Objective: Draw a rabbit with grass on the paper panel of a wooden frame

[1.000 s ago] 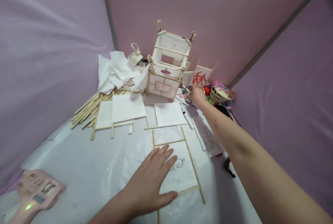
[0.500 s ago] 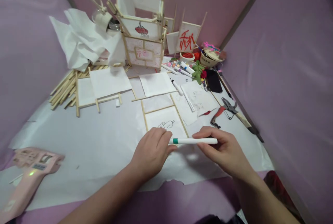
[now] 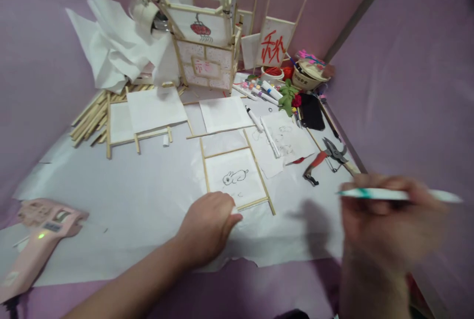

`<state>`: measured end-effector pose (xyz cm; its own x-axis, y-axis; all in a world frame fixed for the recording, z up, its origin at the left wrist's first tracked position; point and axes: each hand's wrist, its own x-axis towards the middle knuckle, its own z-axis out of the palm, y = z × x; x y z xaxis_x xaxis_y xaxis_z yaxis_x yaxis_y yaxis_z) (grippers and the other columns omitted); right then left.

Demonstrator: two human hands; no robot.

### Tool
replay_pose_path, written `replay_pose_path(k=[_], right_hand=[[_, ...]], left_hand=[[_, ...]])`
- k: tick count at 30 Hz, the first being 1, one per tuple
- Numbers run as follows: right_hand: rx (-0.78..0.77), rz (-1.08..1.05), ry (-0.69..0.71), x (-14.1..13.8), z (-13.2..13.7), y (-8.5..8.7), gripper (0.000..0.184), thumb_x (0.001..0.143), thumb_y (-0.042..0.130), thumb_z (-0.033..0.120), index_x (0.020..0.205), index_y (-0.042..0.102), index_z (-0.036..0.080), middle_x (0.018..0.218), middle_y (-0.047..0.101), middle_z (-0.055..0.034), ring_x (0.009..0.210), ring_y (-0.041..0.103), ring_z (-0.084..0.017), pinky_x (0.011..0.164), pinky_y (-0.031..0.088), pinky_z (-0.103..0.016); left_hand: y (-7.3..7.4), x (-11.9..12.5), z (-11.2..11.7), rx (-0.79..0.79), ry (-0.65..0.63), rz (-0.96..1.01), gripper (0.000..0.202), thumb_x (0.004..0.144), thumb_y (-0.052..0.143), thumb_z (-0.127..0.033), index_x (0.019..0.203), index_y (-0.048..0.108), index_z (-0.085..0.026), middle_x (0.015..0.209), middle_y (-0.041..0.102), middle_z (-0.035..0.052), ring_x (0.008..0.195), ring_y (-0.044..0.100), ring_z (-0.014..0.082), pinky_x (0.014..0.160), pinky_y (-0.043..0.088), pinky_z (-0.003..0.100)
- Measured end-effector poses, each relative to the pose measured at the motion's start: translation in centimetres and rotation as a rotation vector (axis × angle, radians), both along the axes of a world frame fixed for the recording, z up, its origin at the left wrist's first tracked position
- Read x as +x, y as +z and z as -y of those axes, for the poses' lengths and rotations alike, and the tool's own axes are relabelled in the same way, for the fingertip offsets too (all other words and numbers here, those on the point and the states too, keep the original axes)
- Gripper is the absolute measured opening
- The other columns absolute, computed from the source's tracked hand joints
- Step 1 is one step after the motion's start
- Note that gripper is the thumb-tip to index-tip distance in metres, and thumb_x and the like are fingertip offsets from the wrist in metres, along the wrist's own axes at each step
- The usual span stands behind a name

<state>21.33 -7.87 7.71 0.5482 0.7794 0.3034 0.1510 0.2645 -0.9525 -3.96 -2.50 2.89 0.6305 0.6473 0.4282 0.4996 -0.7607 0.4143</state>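
My left hand lies on the white sheet with its fingers curled in. It touches the lower edge of a stick-framed paper panel that bears a small rabbit drawing. What the fingers enclose, if anything, is hidden. My right hand is raised at the right, smeared by motion. It grips a white marker with a green band held level above the sheet's right edge.
A tall stick-and-paper lantern stands at the back beside crumpled white paper. A panel with a red character, markers, a bowl and red-handled pliers crowd the right. Wooden sticks and a pink glue gun lie left.
My right hand fetched the marker from the far pile, met the left hand, then swung right with it. My left hand curled shut by the rabbit panel.
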Motion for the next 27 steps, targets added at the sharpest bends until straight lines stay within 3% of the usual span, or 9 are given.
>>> replay_pose_path(k=[2, 4, 8, 10, 12, 14, 17, 22, 27], right_hand=[[0.186, -0.103, -0.177, 1.6, -0.8, 0.8, 0.033, 0.093, 0.047, 0.031, 0.061, 0.051, 0.025, 0.048, 0.025, 0.0043, 0.046, 0.018, -0.015, 0.044, 0.023, -0.029], [0.193, -0.22, -0.213, 1.6, -1.2, 0.6, 0.029, 0.091, 0.05, 0.025, 0.063, 0.058, 0.025, 0.05, 0.032, 0.0034, 0.048, 0.023, -0.015, 0.044, 0.028, -0.029], [0.113, -0.248, 0.063, -0.9, -1.2, -1.6, 0.018, 0.09, 0.061, 0.039, 0.092, 0.074, 0.027, 0.073, 0.059, -0.0006, 0.058, 0.05, -0.015, 0.049, 0.044, -0.031], [0.063, -0.215, 0.165, -1.6, -1.2, -2.6, 0.024, 0.091, 0.06, 0.042, 0.101, 0.074, 0.026, 0.075, 0.063, -0.0015, 0.059, 0.055, -0.016, 0.048, 0.044, -0.029], [0.002, -0.199, 0.188, -1.7, -1.3, -3.1, 0.022, 0.09, 0.062, 0.038, 0.103, 0.074, 0.025, 0.072, 0.063, -0.0013, 0.062, 0.058, -0.016, 0.049, 0.045, -0.028], [-0.029, -0.191, 0.162, -1.6, -1.4, -3.3, 0.016, 0.084, 0.07, 0.027, 0.099, 0.073, 0.024, 0.073, 0.064, -0.0004, 0.064, 0.059, -0.016, 0.053, 0.048, -0.028], [-0.03, -0.182, 0.117, -1.7, -1.6, -3.3, 0.021, 0.076, 0.076, 0.013, 0.093, 0.069, 0.022, 0.077, 0.064, 0.0016, 0.062, 0.057, -0.013, 0.058, 0.052, -0.029], [-0.036, -0.12, 0.221, -3.7, -1.3, -3.3, 0.008, 0.083, 0.072, 0.018, 0.087, 0.066, 0.021, 0.07, 0.062, 0.002, 0.058, 0.055, -0.012, 0.056, 0.049, -0.028], [-0.202, 0.217, 0.403, -7.1, -1.0, -3.2, 0.008, 0.088, 0.069, 0.019, 0.095, 0.066, 0.023, 0.08, 0.067, -0.0008, 0.065, 0.061, -0.015, 0.056, 0.05, -0.029]], left_hand=[[-0.2, -0.9, -0.9, -0.034, 0.076, 0.092, 0.041, 0.109, 0.023, -0.037, 0.074, 0.039, -0.023, 0.064, 0.048, 0.0001, 0.055, 0.043, 0.0173, 0.052, 0.036, 0.031], [-0.2, -1.7, -1.8, -0.059, 0.138, 0.188, 0.029, 0.106, 0.03, -0.033, 0.082, 0.043, -0.023, 0.072, 0.053, 0.0019, 0.064, 0.05, 0.0185, 0.058, 0.042, 0.032], [-0.1, -2.7, -3.2, -0.081, 0.224, 0.128, 0.009, 0.095, 0.054, -0.026, 0.097, 0.046, -0.022, 0.107, 0.067, 0.0093, 0.104, 0.065, 0.0259, 0.089, 0.049, 0.044], [-0.1, -3.4, -3.7, -0.12, 0.136, -0.004, 0.018, 0.092, 0.062, -0.026, 0.102, 0.046, -0.022, 0.133, 0.062, 0.0139, 0.135, 0.052, 0.0324, 0.11, 0.037, 0.058], [-0.3, -4.0, -4.0, -0.172, 0.007, -0.133, 0.031, 0.089, 0.071, -0.032, 0.104, 0.047, -0.021, 0.151, 0.049, 0.0168, 0.15, 0.032, 0.0358, 0.12, 0.02, 0.066], [-0.6, -4.4, -4.2, -0.21, -0.063, -0.218, 0.041, 0.084, 0.079, -0.039, 0.103, 0.048, -0.021, 0.158, 0.04, 0.0187, 0.155, 0.021, 0.0369, 0.122, 0.013, 0.068], [-1.1, -4.5, -4.2, -0.228, -0.057, -0.253, 0.047, 0.08, 0.082, -0.046, 0.1, 0.049, -0.021, 0.16, 0.036, 0.0205, 0.156, 0.016, 0.0381, 0.124, 0.016, 0.066], [-1.9, -3.4, -3.5, -0.192, -0.016, -0.222, 0.056, 0.077, 0.082, -0.056, 0.102, 0.05, -0.018, 0.157, 0.04, 0.0217, 0.155, 0.016, 0.041, 0.124, 0.02, 0.064], [-2.4, -2.8, -3.1, -0.169, 0.02, -0.162, 0.058, 0.077, 0.08, -0.061, 0.103, 0.054, -0.016, 0.154, 0.044, 0.0237, 0.154, 0.02, 0.042, 0.123, 0.022, 0.064]])
